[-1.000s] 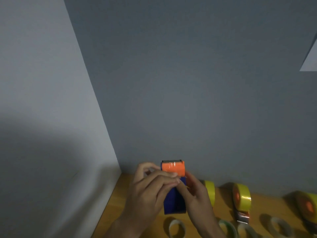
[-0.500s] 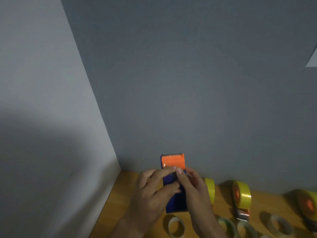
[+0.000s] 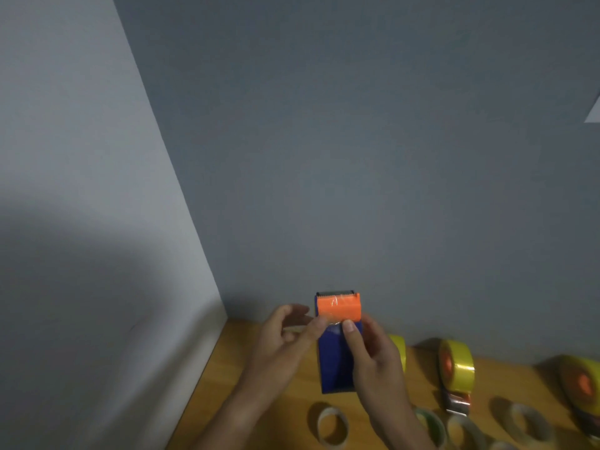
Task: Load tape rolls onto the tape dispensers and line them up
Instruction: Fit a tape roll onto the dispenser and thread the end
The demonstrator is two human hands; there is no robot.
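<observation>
I see the dispenser [image 3: 337, 358] upright between both hands, long axis pointing away: right hand [image 3: 378, 362] grips its side, left hand [image 3: 285, 339] pinches tape at the orange head.

My one camera sits on my head, tipped forward and only slightly down, so the grey wall [image 3: 357, 141] fills most of it. The wooden table [image 3: 259, 401] is a close strip from five to seven o'clock, my hands at six.
</observation>
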